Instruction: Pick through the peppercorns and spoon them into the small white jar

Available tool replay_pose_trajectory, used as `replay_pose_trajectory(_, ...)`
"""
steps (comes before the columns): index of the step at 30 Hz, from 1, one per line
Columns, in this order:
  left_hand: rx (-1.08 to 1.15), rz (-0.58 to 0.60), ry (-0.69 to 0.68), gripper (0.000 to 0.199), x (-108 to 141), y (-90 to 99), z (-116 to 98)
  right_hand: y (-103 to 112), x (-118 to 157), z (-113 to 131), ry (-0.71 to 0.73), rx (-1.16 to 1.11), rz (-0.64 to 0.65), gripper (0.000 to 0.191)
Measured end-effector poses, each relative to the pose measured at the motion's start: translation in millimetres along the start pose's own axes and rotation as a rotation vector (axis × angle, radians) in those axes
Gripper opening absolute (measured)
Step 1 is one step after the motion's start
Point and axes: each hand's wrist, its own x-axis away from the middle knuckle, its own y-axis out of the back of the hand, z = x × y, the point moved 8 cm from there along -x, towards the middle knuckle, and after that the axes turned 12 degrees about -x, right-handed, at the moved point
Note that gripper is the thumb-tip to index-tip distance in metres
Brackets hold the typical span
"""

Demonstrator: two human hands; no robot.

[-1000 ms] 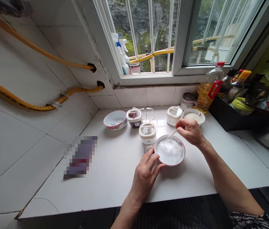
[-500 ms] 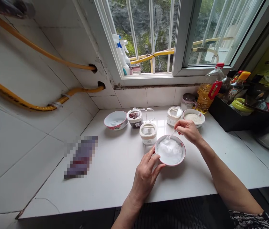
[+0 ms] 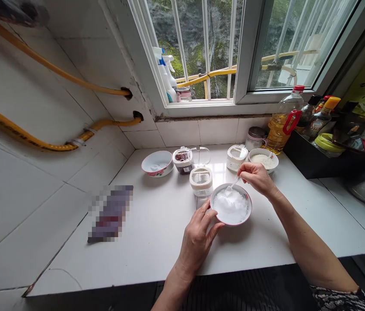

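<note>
My left hand [image 3: 198, 233] grips the near left rim of a bowl [image 3: 249, 210], thumb and fingers around its side. White grains, like salt or sugar, fill the bowl [image 3: 232, 209]. Pinched in my right hand [image 3: 255, 176] is a small white spoon [image 3: 233, 186], its tip in the grains near the far side. Just behind the bowl to the left stands a clear jar with a cream lid [image 3: 201, 181]. A similar jar [image 3: 236, 157] is behind my right hand, beside a bowl of white grains [image 3: 263, 160] with a spoon in it.
A jar of dark red contents [image 3: 182, 160] has its lid flipped up, next to a flowered bowl [image 3: 157, 164]. At the back right are an oil bottle [image 3: 277, 129], a lidded mug [image 3: 255, 139] and a black bin [image 3: 308, 157] of bottles. A blurred-out item [image 3: 111, 214] lies left.
The spoon has shifted slightly toward me and to the right within the grains, my right hand moving a little with it. My left hand stays on the bowl.
</note>
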Motion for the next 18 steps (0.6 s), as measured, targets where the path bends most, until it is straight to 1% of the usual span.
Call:
replay_pose_trajectory(7, -0.005, -0.005, -0.003, 0.015, -1, 1.3, -1, 1, -2, -6, -0.022, -0.028, -0.013, 0.014)
replay_pose_trajectory(12, 0.013, -0.008, 0.006, 0.016, 0, 0.5, 0, 3, -2, -6, -0.005, -0.012, -0.028, 0.014)
replay_pose_trajectory(15, 0.011, -0.015, 0.005, 0.016, 0, 0.8, 0, 2, -3, -10, -0.027, -0.003, -0.016, 0.014)
replay_pose_trajectory(18, 0.015, 0.003, 0.009, 0.015, 0, -0.4, 1, -1, -3, -14, -0.051, -0.033, 0.000, 0.013)
